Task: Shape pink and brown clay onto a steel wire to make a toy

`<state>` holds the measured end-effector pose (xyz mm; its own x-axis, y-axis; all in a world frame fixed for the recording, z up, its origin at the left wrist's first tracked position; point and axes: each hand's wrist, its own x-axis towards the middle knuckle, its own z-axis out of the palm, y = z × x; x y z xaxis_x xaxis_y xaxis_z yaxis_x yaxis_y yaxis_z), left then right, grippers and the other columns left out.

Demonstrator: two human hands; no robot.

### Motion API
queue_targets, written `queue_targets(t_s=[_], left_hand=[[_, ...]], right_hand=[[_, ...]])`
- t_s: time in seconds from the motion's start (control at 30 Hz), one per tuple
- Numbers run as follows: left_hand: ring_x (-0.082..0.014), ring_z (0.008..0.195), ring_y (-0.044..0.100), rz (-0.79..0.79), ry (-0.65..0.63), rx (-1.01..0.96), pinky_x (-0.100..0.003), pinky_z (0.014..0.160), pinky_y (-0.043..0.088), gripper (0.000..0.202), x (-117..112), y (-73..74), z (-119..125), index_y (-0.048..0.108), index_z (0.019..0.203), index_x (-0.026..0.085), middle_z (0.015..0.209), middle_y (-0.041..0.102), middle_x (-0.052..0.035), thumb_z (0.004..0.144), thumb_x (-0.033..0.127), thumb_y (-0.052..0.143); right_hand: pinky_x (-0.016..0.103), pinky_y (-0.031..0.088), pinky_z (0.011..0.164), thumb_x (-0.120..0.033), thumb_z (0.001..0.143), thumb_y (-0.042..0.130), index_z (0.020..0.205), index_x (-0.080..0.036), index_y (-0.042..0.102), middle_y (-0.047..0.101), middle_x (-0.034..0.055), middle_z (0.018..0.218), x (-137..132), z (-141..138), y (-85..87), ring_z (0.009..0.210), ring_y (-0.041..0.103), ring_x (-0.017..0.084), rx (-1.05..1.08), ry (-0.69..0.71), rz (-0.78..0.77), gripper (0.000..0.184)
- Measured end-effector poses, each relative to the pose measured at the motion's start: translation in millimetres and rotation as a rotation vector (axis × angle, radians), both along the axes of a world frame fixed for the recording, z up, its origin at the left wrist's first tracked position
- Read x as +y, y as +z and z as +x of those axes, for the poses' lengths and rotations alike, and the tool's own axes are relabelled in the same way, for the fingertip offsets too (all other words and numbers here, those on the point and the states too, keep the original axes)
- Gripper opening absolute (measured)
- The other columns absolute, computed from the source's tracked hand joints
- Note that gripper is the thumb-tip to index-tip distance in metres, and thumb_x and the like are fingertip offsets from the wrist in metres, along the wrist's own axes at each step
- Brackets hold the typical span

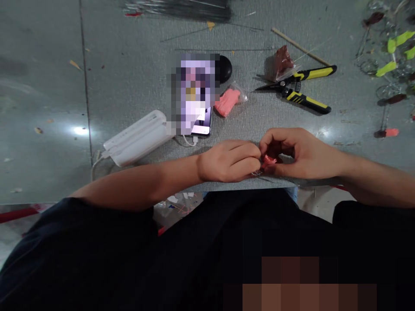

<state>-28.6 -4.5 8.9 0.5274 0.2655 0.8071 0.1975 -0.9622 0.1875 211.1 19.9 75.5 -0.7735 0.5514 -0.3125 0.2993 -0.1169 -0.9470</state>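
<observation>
Close to the table's front edge my two hands meet over a small pink-red clay-like piece. My right hand pinches that piece between thumb and fingers. Beside it my left hand is closed, its fingertips at a thin wire that shows below them; the fingers hide most of what they grip. Above the hands lies a lump of pink clay in a clear bag. A brown lump in a similar bag sits by pliers with yellow and black handles.
Left of centre are a white power bank with a cable and a phone, partly blurred. Behind the phone rests a round black object. A thin stick, a bundle of wires and several yellow-green wire pieces lie farther off.
</observation>
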Motion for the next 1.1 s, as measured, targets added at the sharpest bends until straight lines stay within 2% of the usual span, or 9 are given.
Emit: queue_targets(t_s=[0.1, 0.27, 0.4, 0.63, 0.9, 1.1], left_hand=[[-0.0143, 0.076, 0.068, 0.017, 0.026, 0.012, -0.026, 0.069, 0.060, 0.021, -1.5, -1.0, -0.1, 0.060, 0.091, 0.022, 0.086, 0.069, -0.0013, 0.112, 0.022, 0.063], [-0.0124, 0.078, 0.071, -0.051, 0.054, -0.018, -0.024, 0.068, 0.061, 0.020, -3.9, -3.5, -1.0, 0.061, 0.097, 0.020, 0.092, 0.073, -0.0025, 0.112, 0.031, 0.069], [-0.0109, 0.080, 0.071, -0.044, 0.079, -0.031, -0.022, 0.068, 0.059, 0.021, -2.3, -3.4, -0.8, 0.060, 0.099, 0.021, 0.092, 0.072, -0.0008, 0.112, 0.033, 0.072], [-0.0111, 0.082, 0.068, -0.014, 0.102, -0.008, -0.023, 0.072, 0.058, 0.022, -1.0, -2.3, -2.1, 0.059, 0.098, 0.021, 0.090, 0.070, -0.0001, 0.114, 0.033, 0.069], [-0.0115, 0.078, 0.068, -0.038, 0.095, 0.000, -0.024, 0.066, 0.058, 0.022, -2.1, -2.7, -3.3, 0.059, 0.096, 0.021, 0.089, 0.070, -0.0007, 0.116, 0.029, 0.064], [-0.0127, 0.081, 0.071, -0.012, 0.102, -0.008, -0.024, 0.068, 0.060, 0.018, -1.6, -3.2, -3.7, 0.062, 0.098, 0.019, 0.093, 0.073, -0.0028, 0.114, 0.027, 0.066]], right_hand=[[0.030, 0.054, 0.073, -0.035, 0.090, 0.088, 0.101, -0.024, 0.067, 0.071, -0.0021, 0.089, 2.2, -0.1, 0.0, 0.081, 0.066, 0.015, -0.024, 0.011, -0.043, 0.026], [0.031, 0.055, 0.077, -0.035, 0.088, 0.091, 0.098, -0.024, 0.068, 0.071, -0.0030, 0.090, 7.5, 1.6, -4.6, 0.084, 0.068, 0.014, 0.014, 0.006, -0.103, 0.027], [0.031, 0.056, 0.078, -0.033, 0.087, 0.093, 0.102, -0.025, 0.070, 0.072, -0.0033, 0.090, 9.5, 2.2, -8.6, 0.084, 0.069, 0.015, 0.029, -0.013, -0.123, 0.029], [0.032, 0.055, 0.076, -0.034, 0.089, 0.092, 0.105, -0.026, 0.070, 0.074, -0.0028, 0.091, 10.7, 2.5, -8.4, 0.083, 0.068, 0.015, 0.020, -0.016, -0.071, 0.029], [0.033, 0.052, 0.071, -0.033, 0.088, 0.092, 0.106, -0.026, 0.071, 0.075, -0.0024, 0.090, 12.8, 3.4, -8.4, 0.080, 0.066, 0.015, -0.016, -0.017, -0.037, 0.029], [0.033, 0.051, 0.073, -0.033, 0.088, 0.091, 0.107, -0.026, 0.070, 0.075, -0.0028, 0.091, 11.5, 2.6, -8.7, 0.081, 0.066, 0.015, -0.005, -0.021, -0.033, 0.029]])
